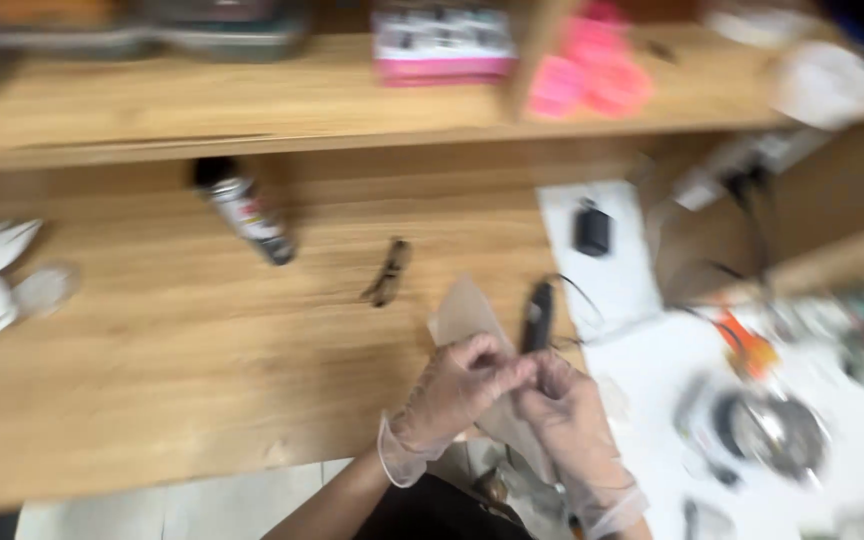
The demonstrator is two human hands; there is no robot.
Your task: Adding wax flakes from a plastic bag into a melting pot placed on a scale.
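Two hands point(512, 395) — one translucent sheet point(467, 315)

A small repair or hobby workshop: a wooden bench point(172, 340) with a shelf point(252, 110) above, a spray can point(247, 212) upper left, cables point(742, 190) and small parts point(767, 425) at right.

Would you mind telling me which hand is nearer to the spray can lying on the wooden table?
Left. The left hand is right of and below the spray can; the right hand is farther right.
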